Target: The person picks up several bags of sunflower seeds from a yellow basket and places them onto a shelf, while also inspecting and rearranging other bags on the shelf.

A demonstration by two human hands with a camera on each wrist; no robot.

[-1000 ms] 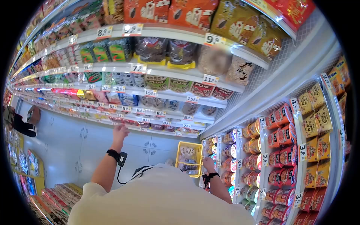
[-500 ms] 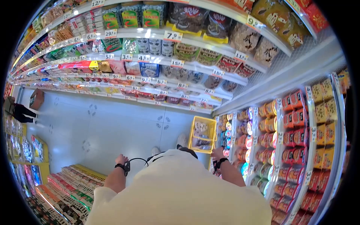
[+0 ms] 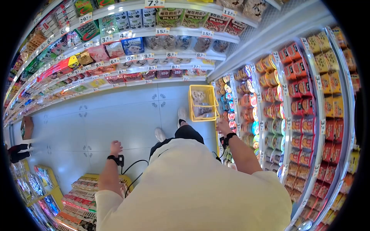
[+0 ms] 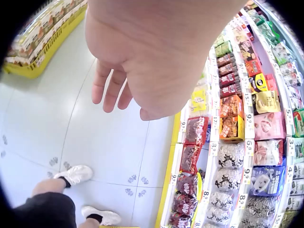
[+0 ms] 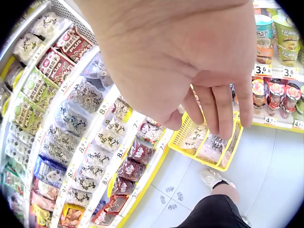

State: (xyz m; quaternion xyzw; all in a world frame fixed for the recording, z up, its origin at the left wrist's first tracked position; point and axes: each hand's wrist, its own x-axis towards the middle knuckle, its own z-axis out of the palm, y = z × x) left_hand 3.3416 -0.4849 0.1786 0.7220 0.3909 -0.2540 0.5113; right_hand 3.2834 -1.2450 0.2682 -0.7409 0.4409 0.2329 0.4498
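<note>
My left hand [image 3: 115,147] hangs over the floor with its fingers relaxed and nothing in them. The left wrist view shows the same hand [image 4: 142,61] from the wrist side, fingers pointing down. On the right, my other hand [image 3: 223,127] is just behind a yellow shopping basket [image 3: 190,104]. In the right wrist view this hand [image 5: 190,61] has its fingers extended, overlapping the basket's far part. The basket [image 5: 186,153] stands on the floor beside my foot, with several clear bags of goods [image 5: 195,137] inside.
Snack shelves [image 3: 131,61] with price tags run along the front and left. Cup-noodle shelves [image 3: 269,104] rise close on the right. Stacked cartons [image 3: 81,192] are at the lower left, near my left arm. Another person's legs [image 3: 19,154] show far left.
My head view has tilted down and advanced toward the basket. The left hand has dropped from in front of the shelves to over the floor. The right hand stays near the basket.
</note>
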